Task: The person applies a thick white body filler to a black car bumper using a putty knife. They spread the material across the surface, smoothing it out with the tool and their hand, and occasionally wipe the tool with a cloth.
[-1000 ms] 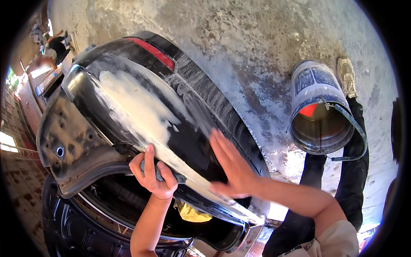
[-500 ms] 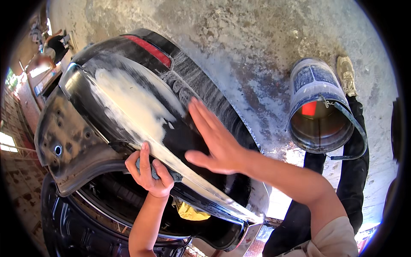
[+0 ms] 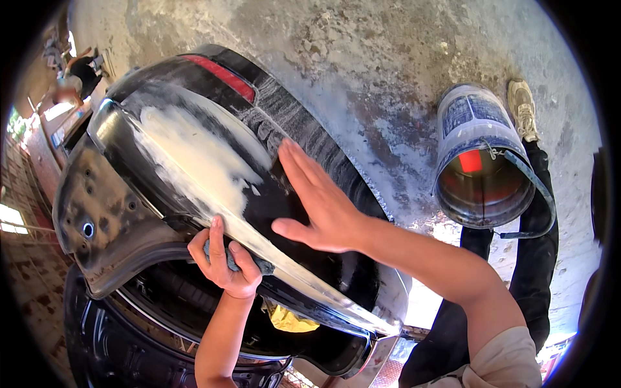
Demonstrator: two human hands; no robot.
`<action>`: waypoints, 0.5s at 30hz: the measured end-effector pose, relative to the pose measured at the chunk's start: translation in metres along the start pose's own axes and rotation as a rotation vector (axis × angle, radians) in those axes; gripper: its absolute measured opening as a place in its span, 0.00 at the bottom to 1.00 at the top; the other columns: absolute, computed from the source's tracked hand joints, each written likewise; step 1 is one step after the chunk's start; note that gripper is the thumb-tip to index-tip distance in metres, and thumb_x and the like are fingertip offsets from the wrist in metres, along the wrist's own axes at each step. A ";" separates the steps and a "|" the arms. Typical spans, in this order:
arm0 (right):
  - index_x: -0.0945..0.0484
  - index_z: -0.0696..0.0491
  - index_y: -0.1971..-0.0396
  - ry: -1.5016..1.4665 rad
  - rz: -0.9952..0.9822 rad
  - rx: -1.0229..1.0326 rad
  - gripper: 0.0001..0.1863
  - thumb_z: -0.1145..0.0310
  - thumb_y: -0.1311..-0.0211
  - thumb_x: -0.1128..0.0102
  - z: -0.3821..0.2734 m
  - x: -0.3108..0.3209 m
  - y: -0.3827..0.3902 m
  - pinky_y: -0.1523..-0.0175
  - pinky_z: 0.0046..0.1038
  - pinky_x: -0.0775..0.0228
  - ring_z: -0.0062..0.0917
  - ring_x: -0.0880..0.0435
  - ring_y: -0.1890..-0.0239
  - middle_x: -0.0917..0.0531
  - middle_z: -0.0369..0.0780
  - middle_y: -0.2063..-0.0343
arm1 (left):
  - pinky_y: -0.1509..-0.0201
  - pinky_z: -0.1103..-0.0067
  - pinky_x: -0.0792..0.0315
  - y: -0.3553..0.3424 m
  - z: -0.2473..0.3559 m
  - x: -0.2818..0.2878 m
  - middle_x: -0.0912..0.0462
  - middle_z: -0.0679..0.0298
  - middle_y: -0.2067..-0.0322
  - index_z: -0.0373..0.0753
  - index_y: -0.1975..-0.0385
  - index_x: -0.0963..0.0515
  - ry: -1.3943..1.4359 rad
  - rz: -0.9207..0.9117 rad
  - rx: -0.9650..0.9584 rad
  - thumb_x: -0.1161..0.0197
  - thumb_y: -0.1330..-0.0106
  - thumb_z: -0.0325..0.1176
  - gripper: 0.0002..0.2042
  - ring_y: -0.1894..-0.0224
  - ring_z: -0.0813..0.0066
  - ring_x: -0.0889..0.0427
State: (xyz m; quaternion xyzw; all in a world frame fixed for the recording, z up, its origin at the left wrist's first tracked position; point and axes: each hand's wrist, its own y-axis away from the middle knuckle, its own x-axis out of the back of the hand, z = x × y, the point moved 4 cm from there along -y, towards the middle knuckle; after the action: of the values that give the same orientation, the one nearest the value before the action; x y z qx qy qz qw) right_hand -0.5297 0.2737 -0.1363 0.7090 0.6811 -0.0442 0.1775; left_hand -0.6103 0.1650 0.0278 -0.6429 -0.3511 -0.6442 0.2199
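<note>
Black car panel (image 3: 262, 210): empty right hand (image 3: 321, 212), thumb apart, has moved nearer pale filler (image 3: 194, 152); left hand (image 3: 223, 264) clamps grey pad (image 3: 262, 266).

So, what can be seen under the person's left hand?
A blue-grey pad shows between the fingers of the left hand and past its right side, beside the cream strip on the black car panel. The pad's middle is covered, so its full shape cannot be seen.

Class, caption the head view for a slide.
Right hand open over a black car panel, left hand holding a grey cloth, a bucket nearby.
</note>
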 end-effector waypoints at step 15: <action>0.56 0.67 0.25 -0.027 -0.076 0.017 0.56 0.40 0.36 0.41 -0.003 -0.007 0.043 0.21 0.47 0.60 0.52 0.54 0.21 0.53 0.59 0.24 | 0.51 0.65 0.27 0.000 -0.001 0.000 0.19 0.44 0.49 0.22 0.42 0.25 0.000 0.004 -0.022 0.48 0.35 0.27 0.23 0.56 0.53 0.25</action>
State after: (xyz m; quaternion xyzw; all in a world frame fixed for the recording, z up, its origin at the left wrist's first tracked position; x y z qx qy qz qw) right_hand -0.4889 0.2672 -0.1233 0.6833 0.7048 -0.0660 0.1788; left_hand -0.6113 0.1641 0.0274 -0.6458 -0.3428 -0.6478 0.2140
